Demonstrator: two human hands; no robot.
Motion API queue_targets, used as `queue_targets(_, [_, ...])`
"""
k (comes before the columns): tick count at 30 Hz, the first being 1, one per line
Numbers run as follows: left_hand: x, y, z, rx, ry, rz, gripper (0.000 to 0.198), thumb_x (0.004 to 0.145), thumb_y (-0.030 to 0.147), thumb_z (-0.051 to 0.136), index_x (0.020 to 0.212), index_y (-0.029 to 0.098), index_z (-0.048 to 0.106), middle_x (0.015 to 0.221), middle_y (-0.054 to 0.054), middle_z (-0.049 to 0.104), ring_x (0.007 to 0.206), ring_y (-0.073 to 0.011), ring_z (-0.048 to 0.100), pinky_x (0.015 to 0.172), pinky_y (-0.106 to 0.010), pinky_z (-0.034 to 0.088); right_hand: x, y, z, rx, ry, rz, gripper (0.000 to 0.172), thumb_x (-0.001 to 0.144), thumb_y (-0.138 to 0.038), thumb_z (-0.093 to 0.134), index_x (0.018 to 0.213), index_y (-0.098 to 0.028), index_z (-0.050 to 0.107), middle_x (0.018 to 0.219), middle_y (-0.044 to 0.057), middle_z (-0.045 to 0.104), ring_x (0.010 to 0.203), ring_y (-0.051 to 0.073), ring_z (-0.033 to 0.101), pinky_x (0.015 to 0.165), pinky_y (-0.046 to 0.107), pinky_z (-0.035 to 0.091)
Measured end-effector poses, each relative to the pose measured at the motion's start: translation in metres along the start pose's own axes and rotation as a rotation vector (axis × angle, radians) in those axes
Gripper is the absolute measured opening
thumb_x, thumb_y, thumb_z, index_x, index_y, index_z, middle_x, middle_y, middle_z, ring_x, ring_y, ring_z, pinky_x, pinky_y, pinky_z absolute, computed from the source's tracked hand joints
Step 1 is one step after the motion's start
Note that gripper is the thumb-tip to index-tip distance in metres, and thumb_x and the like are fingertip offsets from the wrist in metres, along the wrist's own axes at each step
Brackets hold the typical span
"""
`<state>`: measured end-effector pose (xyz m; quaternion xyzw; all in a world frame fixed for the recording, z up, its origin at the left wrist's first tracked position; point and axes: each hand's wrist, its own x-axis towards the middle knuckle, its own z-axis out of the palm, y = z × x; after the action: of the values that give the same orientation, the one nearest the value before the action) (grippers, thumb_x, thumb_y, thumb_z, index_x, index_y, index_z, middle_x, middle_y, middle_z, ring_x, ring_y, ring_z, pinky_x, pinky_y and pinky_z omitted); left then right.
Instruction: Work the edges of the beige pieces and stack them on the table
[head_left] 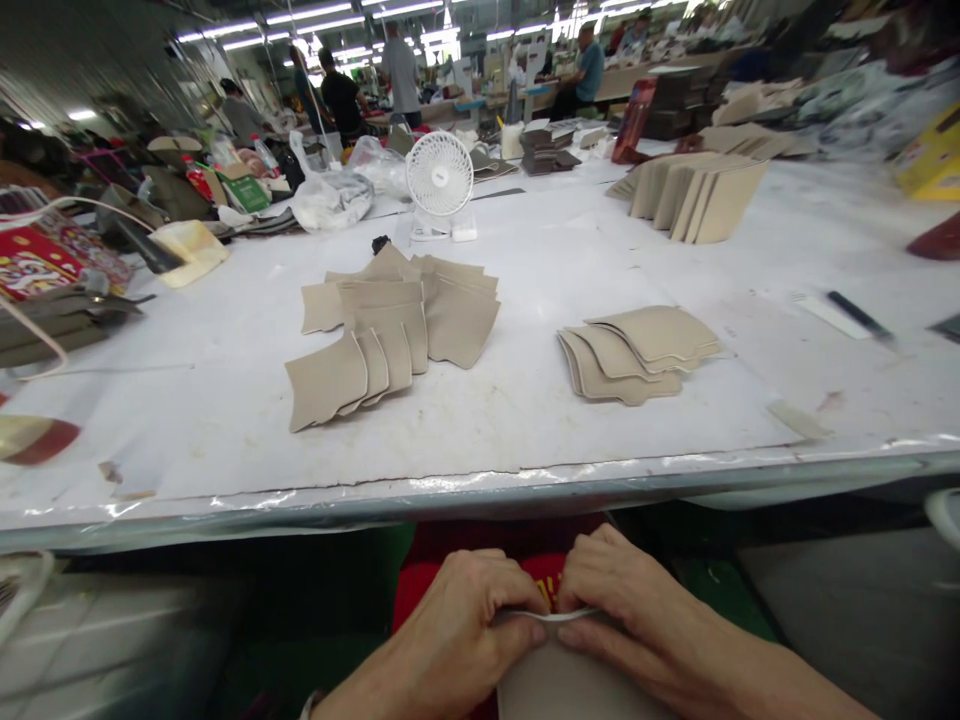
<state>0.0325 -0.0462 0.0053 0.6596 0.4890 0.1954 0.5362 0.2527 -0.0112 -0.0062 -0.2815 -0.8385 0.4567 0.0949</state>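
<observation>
Both my hands pinch the top edge of a beige leather-like panel held below the table's front edge, over a red cloth. My left hand grips the edge with thumb in front and fingers behind. Close beside it, my right hand pinches the same edge, its thumb near the left thumb. A pale rim shows along the panel between them; its lower part runs out of view. On the table lie a fanned heap of similar beige panels at the left and a small overlapping stack at the right.
A white fan stands on the white table. More beige panels stand in a row at the back right. A dark-handled tool lies at the right, a glue-stained pot at the left. Several people work in the background.
</observation>
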Motion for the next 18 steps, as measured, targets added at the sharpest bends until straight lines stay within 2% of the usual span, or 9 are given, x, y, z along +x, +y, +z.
queue_targets(4, [-0.001, -0.005, 0.000, -0.026, 0.000, 0.002, 0.013, 0.082, 0.014, 0.064, 0.078, 0.018, 0.075, 0.072, 0.003, 0.063, 0.076, -0.0105, 0.055, 0.070, -0.022, 0.035, -0.004, 0.004, -0.016, -0.023, -0.037, -0.045, 0.037, 0.112, -0.043, 0.040, 0.085, -0.021, 0.052, 0.088, -0.001, 0.057, 0.085, 0.020, 0.052, 0.084, 0.037, 0.031])
queue_targets(8, [-0.001, -0.013, -0.001, -0.127, 0.011, -0.051, 0.014, 0.083, 0.022, 0.065, 0.077, 0.015, 0.076, 0.072, 0.001, 0.063, 0.072, -0.0113, 0.056, 0.066, -0.022, 0.036, -0.016, 0.013, -0.030, -0.050, -0.057, -0.012, 0.049, 0.112, -0.055, 0.035, 0.083, -0.020, 0.056, 0.085, 0.000, 0.057, 0.083, 0.020, 0.053, 0.082, 0.037, 0.033])
queue_targets(10, [0.001, -0.014, -0.001, -0.131, 0.010, -0.080, 0.016, 0.083, 0.024, 0.065, 0.077, 0.015, 0.076, 0.072, 0.000, 0.063, 0.072, -0.0115, 0.057, 0.065, -0.022, 0.036, -0.020, 0.017, -0.031, -0.037, -0.051, 0.016, 0.054, 0.111, -0.059, 0.032, 0.082, -0.020, 0.056, 0.085, 0.000, 0.058, 0.083, 0.021, 0.054, 0.083, 0.036, 0.034])
queue_targets(13, [0.006, -0.010, 0.000, -0.063, -0.001, -0.101, 0.014, 0.082, 0.024, 0.065, 0.079, 0.016, 0.076, 0.073, 0.001, 0.066, 0.072, -0.0117, 0.058, 0.065, -0.022, 0.036, -0.022, 0.022, -0.026, 0.000, -0.007, 0.068, 0.063, 0.108, -0.068, 0.028, 0.077, -0.020, 0.055, 0.080, -0.001, 0.056, 0.078, 0.020, 0.053, 0.074, 0.033, 0.034])
queue_targets(15, [0.011, -0.007, 0.002, -0.017, -0.016, -0.108, 0.013, 0.081, 0.024, 0.066, 0.082, 0.017, 0.077, 0.077, 0.001, 0.068, 0.074, -0.0122, 0.059, 0.065, -0.022, 0.036, -0.021, 0.025, -0.021, 0.042, 0.006, 0.108, 0.063, 0.107, -0.069, 0.032, 0.074, -0.020, 0.052, 0.074, -0.002, 0.053, 0.071, 0.019, 0.051, 0.067, 0.030, 0.032])
queue_targets(18, [0.015, -0.007, 0.005, 0.013, -0.036, -0.080, 0.015, 0.082, 0.027, 0.065, 0.083, 0.018, 0.077, 0.077, 0.000, 0.069, 0.074, -0.0126, 0.059, 0.066, -0.021, 0.036, -0.023, 0.028, -0.017, 0.105, 0.014, 0.168, 0.052, 0.104, -0.059, 0.046, 0.071, -0.019, 0.051, 0.069, -0.004, 0.050, 0.066, 0.017, 0.047, 0.062, 0.028, 0.028])
